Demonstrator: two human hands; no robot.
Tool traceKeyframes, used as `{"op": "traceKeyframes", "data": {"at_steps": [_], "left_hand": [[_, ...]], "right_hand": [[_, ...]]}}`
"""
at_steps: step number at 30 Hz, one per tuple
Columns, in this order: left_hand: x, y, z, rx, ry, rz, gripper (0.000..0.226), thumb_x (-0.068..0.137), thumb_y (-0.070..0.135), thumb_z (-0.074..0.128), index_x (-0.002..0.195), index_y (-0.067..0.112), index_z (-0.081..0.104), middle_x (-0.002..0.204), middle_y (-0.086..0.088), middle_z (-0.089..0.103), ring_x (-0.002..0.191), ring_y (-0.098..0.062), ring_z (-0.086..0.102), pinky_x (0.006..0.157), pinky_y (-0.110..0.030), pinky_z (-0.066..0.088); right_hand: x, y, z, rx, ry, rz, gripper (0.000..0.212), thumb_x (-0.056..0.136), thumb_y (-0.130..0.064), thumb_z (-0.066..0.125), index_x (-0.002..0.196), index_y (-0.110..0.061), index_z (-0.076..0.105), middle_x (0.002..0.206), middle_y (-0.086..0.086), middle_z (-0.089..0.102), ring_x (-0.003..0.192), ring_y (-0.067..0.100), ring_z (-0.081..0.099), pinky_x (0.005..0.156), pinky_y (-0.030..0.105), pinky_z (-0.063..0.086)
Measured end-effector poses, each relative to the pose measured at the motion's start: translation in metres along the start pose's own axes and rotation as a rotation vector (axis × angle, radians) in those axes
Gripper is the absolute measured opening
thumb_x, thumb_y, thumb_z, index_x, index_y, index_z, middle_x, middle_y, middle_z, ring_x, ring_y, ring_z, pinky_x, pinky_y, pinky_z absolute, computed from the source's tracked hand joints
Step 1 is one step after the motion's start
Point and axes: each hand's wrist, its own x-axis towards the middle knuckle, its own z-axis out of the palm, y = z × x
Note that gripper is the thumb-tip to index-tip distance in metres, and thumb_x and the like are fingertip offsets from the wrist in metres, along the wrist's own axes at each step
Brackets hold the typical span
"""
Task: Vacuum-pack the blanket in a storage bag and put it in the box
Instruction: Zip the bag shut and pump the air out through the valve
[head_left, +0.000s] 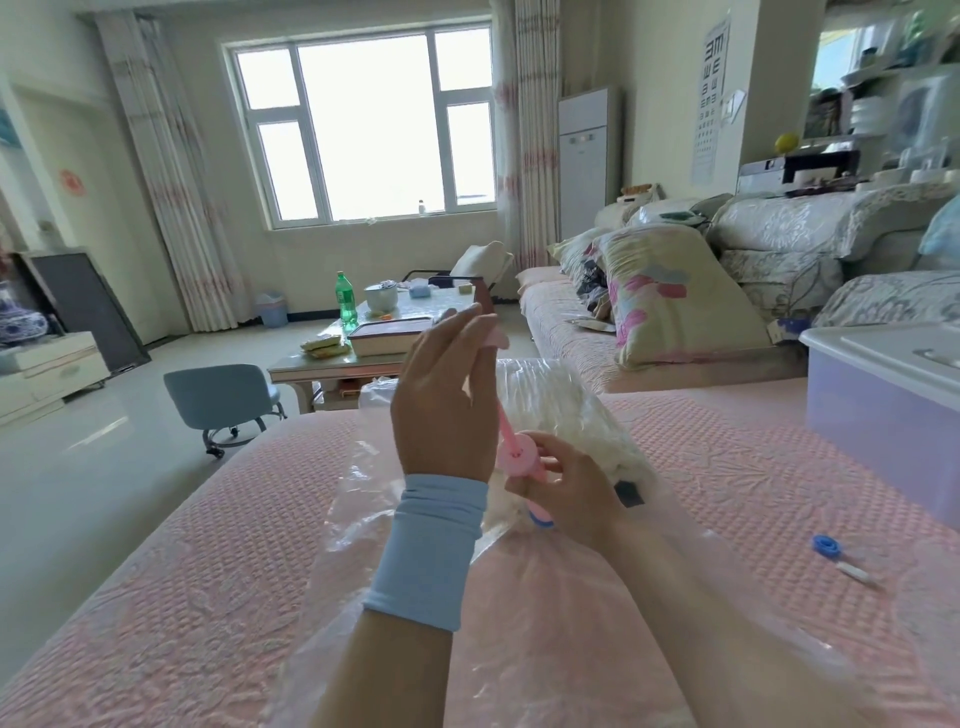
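A clear plastic storage bag (363, 499) lies on the pink quilted couch seat (208, 545) with a white blanket (566, 410) inside it. A pink hand pump (517, 454) stands on the bag. My left hand (441, 395) is raised and grips the pump's handle, with the pink rod drawn out. My right hand (566, 488) holds the pump's barrel down against the bag. A lidded lavender plastic box (883, 415) stands on the seat at the right.
A small blue cap and a white clip (841, 558) lie on the seat to the right. A blue rolling stool (223, 400) and a coffee table (353, 348) with a green bottle stand ahead. Pillows (675, 306) sit on the couch to the right.
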Motion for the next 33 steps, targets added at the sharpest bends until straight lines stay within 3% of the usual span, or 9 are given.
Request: {"op": "traceKeyframes", "data": {"at_steps": [5,7,10,16,19,22,24,29,33], "left_hand": [[-0.049,-0.025,0.014,0.038,-0.468,-0.231,0.018,0.089,0.01,0.063,0.099,0.019,0.076,0.114,0.007,0.069,0.101,-0.014,0.067,0.091,-0.011,0.046],[-0.057,-0.027,0.016,0.027,-0.642,-0.324,0.017,0.089,0.013,0.063,0.094,0.022,0.076,0.104,0.011,0.07,0.09,-0.013,0.067,0.083,-0.016,0.05],[-0.037,-0.018,0.011,0.054,-0.49,-0.202,0.014,0.091,0.016,0.062,0.09,0.023,0.074,0.103,0.011,0.071,0.082,-0.009,0.065,0.078,-0.028,0.055],[0.003,0.0,0.0,0.03,-0.06,0.004,0.014,0.094,0.01,0.059,0.098,0.01,0.073,0.114,0.009,0.064,0.11,-0.015,0.061,0.1,-0.02,0.044],[-0.033,-0.018,0.011,0.057,-0.267,-0.108,0.014,0.092,0.009,0.059,0.095,0.015,0.072,0.117,0.002,0.068,0.109,-0.017,0.062,0.098,-0.034,0.05],[-0.062,-0.029,0.015,-0.048,-0.619,-0.332,0.015,0.084,0.016,0.06,0.087,0.018,0.075,0.106,0.008,0.069,0.091,-0.011,0.065,0.085,-0.035,0.053],[-0.057,-0.027,0.014,-0.036,-0.684,-0.347,0.018,0.082,0.021,0.058,0.086,0.019,0.075,0.108,0.008,0.07,0.094,-0.016,0.066,0.086,-0.034,0.053],[-0.003,-0.002,-0.002,0.024,-0.204,-0.048,0.016,0.094,0.015,0.059,0.091,0.019,0.074,0.118,0.002,0.069,0.11,-0.017,0.063,0.095,-0.022,0.049],[-0.002,0.001,-0.001,0.027,-0.021,0.011,0.017,0.093,0.009,0.059,0.102,0.012,0.074,0.121,-0.002,0.067,0.118,-0.02,0.06,0.104,-0.024,0.044]], "right_hand": [[0.001,0.001,0.0,0.04,0.015,0.003,0.048,0.067,-0.057,0.076,0.112,-0.055,0.062,0.104,-0.021,0.072,0.1,0.002,0.067,0.092,0.046,0.056],[0.0,0.0,-0.001,0.046,0.011,-0.003,0.046,0.066,-0.057,0.076,0.111,-0.053,0.063,0.102,-0.019,0.073,0.098,0.003,0.068,0.09,0.046,0.057],[-0.001,-0.001,-0.002,0.043,0.031,-0.004,0.044,0.07,-0.051,0.075,0.113,-0.055,0.061,0.105,-0.021,0.072,0.101,0.002,0.066,0.092,0.044,0.056],[-0.001,-0.002,0.0,-0.009,0.006,-0.002,0.046,0.067,-0.056,0.072,0.111,-0.06,0.058,0.107,-0.027,0.069,0.103,0.001,0.064,0.095,0.043,0.053],[-0.001,-0.002,0.002,0.0,0.025,0.007,0.046,0.066,-0.057,0.072,0.11,-0.061,0.058,0.103,-0.024,0.071,0.1,0.002,0.066,0.092,0.046,0.055],[-0.003,-0.002,0.0,0.026,0.033,0.004,0.043,0.065,-0.06,0.073,0.107,-0.06,0.061,0.1,-0.021,0.073,0.097,0.0,0.067,0.09,0.044,0.056],[-0.004,-0.003,-0.001,0.036,0.032,-0.009,0.043,0.068,-0.058,0.074,0.108,-0.058,0.061,0.101,-0.019,0.073,0.099,0.002,0.067,0.09,0.044,0.056],[-0.003,-0.004,-0.003,0.021,0.038,0.002,0.044,0.08,-0.035,0.08,0.106,-0.063,0.058,0.105,-0.025,0.069,0.1,0.0,0.063,0.095,0.041,0.054],[-0.005,-0.005,0.002,-0.021,0.013,0.008,0.043,0.071,-0.05,0.074,0.107,-0.063,0.056,0.104,-0.026,0.069,0.101,0.001,0.063,0.094,0.041,0.054]]}}
